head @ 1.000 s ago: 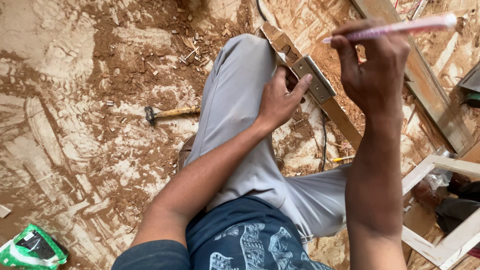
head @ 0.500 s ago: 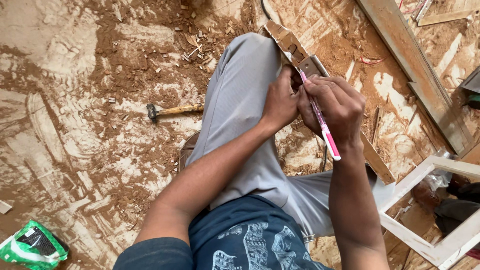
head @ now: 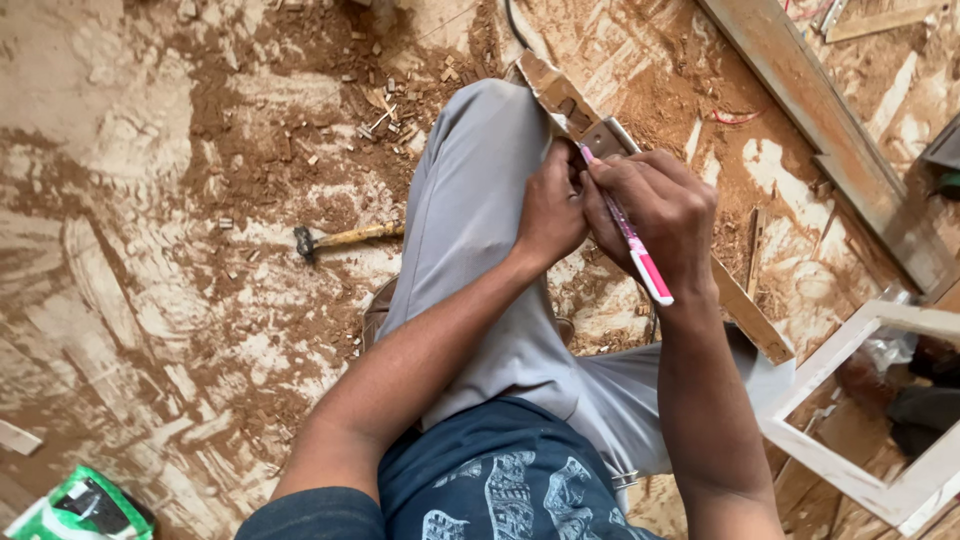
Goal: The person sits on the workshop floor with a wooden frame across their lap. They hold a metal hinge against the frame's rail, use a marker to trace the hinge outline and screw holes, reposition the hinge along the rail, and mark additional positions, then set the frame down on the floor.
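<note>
My right hand point(head: 655, 215) grips a pink and white pen point(head: 628, 232) with its tip down on a narrow wooden strip point(head: 548, 88) that lies across my grey-trousered knee point(head: 478, 190). A small metal piece point(head: 603, 138) sits on the strip just beyond the pen tip. My left hand point(head: 550, 205) presses on the strip right beside the pen, fingers curled over its edge. The strip's lower end point(head: 752, 322) sticks out past my right wrist.
A hammer point(head: 340, 238) with a yellowish handle lies on the sawdust-covered board floor left of my knee. A long wooden plank point(head: 830, 130) runs along the upper right. A white frame point(head: 860, 420) sits at the lower right; a green packet point(head: 80, 505) lies bottom left.
My right hand came down from raised, pen in the air, to the strip beside my left hand. The pen tip now rests on the wood.
</note>
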The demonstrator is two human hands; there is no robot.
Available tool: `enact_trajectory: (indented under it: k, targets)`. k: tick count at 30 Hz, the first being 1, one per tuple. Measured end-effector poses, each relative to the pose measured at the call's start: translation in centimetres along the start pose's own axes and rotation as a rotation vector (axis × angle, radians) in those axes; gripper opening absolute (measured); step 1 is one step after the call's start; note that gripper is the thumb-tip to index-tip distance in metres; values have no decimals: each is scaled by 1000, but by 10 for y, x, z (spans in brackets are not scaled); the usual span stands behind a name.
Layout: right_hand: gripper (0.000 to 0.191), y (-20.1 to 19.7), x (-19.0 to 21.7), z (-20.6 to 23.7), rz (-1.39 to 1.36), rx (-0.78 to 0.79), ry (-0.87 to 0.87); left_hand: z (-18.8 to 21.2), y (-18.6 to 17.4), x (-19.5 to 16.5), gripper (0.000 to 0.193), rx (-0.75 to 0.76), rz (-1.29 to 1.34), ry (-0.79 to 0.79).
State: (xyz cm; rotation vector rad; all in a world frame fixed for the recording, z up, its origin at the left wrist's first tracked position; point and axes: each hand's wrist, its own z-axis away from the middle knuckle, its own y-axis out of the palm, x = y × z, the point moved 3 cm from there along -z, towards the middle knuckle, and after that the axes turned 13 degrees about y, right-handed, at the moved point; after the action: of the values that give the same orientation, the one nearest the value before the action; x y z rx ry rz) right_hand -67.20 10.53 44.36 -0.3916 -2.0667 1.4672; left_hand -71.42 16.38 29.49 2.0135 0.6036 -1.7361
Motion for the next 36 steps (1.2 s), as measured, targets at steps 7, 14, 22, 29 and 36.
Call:
enact_trajectory:
  k: [7,14,22,29,36]
  targets:
    - [3,-36,-12,22,-285,-287,316,-2,-2,-8,37,39,245,-244]
    - [40,-31,-59,47,-339,-102,455,0,1,-1,42,99,379,-194]
    - [26,-9,-127,96,-513,-465,819,2,-3,0,41,123,336,-202]
    - [15,-80,-216,275,-833,-1027,914,4,-7,8,40,131,189,-197]
    - [28,-57,-218,415,-920,-1415,892,-3,2,13,41,57,385,-370]
